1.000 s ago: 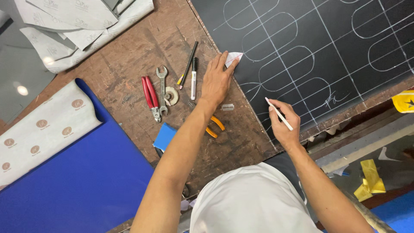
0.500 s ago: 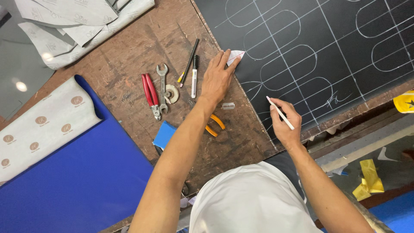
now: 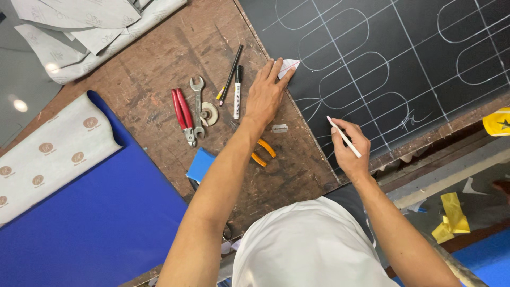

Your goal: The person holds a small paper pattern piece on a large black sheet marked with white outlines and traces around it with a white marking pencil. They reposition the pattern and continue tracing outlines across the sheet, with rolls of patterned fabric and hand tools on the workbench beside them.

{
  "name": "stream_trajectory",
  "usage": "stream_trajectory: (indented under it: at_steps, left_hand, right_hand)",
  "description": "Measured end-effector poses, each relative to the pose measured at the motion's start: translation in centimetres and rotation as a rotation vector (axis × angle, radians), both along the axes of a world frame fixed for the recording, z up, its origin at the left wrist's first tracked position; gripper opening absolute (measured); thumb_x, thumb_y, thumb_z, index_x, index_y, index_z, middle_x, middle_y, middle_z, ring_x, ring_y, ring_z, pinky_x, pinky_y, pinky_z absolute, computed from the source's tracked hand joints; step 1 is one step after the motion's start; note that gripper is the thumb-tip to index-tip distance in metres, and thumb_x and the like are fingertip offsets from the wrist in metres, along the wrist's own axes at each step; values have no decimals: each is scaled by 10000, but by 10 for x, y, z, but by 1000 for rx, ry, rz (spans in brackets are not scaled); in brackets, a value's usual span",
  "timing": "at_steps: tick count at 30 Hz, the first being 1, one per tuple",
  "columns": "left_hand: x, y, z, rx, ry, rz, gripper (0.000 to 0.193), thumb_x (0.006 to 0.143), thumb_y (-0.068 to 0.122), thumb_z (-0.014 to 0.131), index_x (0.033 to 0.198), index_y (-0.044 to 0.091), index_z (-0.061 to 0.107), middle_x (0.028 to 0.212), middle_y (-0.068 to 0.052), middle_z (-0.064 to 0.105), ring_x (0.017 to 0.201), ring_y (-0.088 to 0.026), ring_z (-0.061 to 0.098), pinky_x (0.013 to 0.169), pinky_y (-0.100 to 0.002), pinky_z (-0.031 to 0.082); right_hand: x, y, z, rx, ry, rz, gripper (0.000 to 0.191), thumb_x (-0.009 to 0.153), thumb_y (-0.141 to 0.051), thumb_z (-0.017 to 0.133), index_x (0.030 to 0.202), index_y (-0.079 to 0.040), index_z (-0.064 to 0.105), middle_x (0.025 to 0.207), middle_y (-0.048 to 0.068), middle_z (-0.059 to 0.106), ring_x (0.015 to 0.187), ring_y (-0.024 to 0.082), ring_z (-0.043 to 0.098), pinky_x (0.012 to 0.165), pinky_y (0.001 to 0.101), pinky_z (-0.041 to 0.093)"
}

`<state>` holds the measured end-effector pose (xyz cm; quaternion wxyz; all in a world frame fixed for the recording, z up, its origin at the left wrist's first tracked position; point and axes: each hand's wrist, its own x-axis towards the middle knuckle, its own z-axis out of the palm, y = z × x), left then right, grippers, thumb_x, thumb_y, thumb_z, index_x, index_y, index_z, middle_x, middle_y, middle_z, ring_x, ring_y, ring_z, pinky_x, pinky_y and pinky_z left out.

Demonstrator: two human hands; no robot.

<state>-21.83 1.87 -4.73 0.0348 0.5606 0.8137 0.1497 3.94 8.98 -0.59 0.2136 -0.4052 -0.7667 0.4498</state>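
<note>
Your left hand (image 3: pixel 267 94) lies flat, fingers spread, on the edge of the black sheet (image 3: pixel 425 58), fingertips pressing a small white paper piece (image 3: pixel 288 66) down w/ nothing gripped. Your right hand (image 3: pixel 349 146) is closed around a white marking pencil (image 3: pixel 344 137), tip near the chalk outlines at the sheet's lower edge. On the brown table (image 3: pixel 154 58), just left of your left hand: a marker (image 3: pixel 237 92), pencil (image 3: pixel 229 79), wrench (image 3: pixel 197 103), red pliers (image 3: pixel 182 114). Orange-handled pliers (image 3: pixel 263 153) sit by your forearm.
</note>
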Motion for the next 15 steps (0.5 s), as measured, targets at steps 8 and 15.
stream_trajectory:
  at_steps: [8,15]
  left_hand:
    - [3,0,0,-4,27,-1,589,962,99,600,1524,248,506,1562,-132,452,1442,-339,415,1216,-454,341]
    - [5,0,2,-30,31,12,630,944,50,576,1533,255,494,1584,-121,429,1464,-315,400,1222,-441,337]
  right_hand:
    - [0,0,-2,-23,-15,-8,236,1003,-105,690,1233,-71,730,1066,70,722,878,124,667,775,265,521]
    - [1,1,0,2,-3,3,234,1003,-103,691,1231,-68,730,1075,76,724,902,128,673,795,267,522]
